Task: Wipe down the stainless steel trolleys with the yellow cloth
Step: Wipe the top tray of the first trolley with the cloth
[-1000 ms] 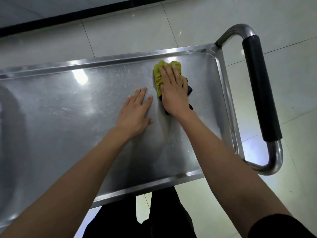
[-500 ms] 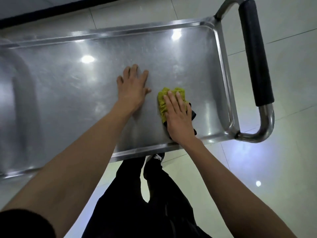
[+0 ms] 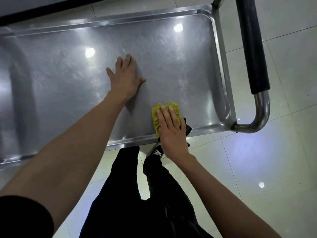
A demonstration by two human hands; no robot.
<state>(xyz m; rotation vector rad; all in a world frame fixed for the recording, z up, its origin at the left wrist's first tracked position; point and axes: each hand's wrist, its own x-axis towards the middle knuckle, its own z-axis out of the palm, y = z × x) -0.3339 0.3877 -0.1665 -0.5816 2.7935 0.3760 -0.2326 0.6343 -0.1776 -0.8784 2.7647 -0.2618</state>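
Head view: left hand (image 3: 126,79) flat on trolley (image 3: 171,54); right hand (image 3: 171,133), fingers straight, presses yellow cloth (image 3: 157,115).

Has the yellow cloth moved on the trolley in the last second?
Yes. The yellow cloth has slid from the trolley's far rim to its near rim, under the right hand.

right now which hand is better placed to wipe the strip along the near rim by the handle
Right. The right hand already presses the yellow cloth flat at the trolley's near rim, close to the handle. The left hand rests bare and flat mid-tray, farther from that strip.
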